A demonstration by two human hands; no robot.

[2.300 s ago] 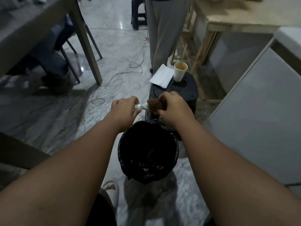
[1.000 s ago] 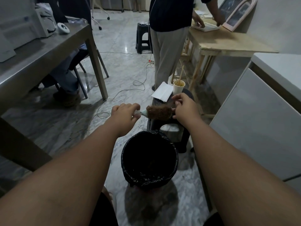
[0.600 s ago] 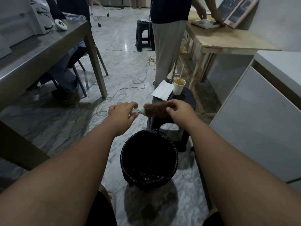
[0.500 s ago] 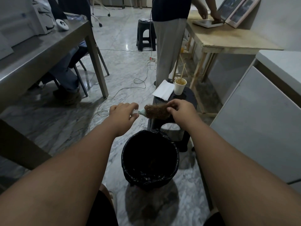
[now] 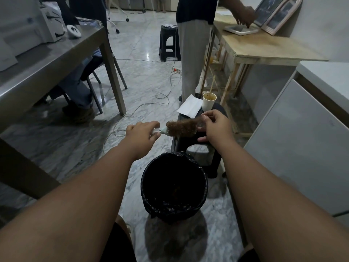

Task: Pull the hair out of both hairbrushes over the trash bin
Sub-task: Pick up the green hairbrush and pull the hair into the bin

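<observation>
Left hand [image 5: 140,134] grip closed round hairbrush [image 5: 163,131] handle, right hand [image 5: 217,125] grip pinching hair [image 5: 182,128] at the brush's far end, black-lined trash bin [image 5: 145,193] below.

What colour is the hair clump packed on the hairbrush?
Reddish-brown: the matted hair covering the pale-handled hairbrush. Seen in the head view.

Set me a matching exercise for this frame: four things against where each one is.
1 hairbrush
2 trash bin
3 paper cup
4 white paper

A lying flat on the black stool
B on the floor, lined with a black bag
C handle gripped by the left hand
D upright on the stool, a stick in it

Pairs: 1-C, 2-B, 3-D, 4-A
</observation>
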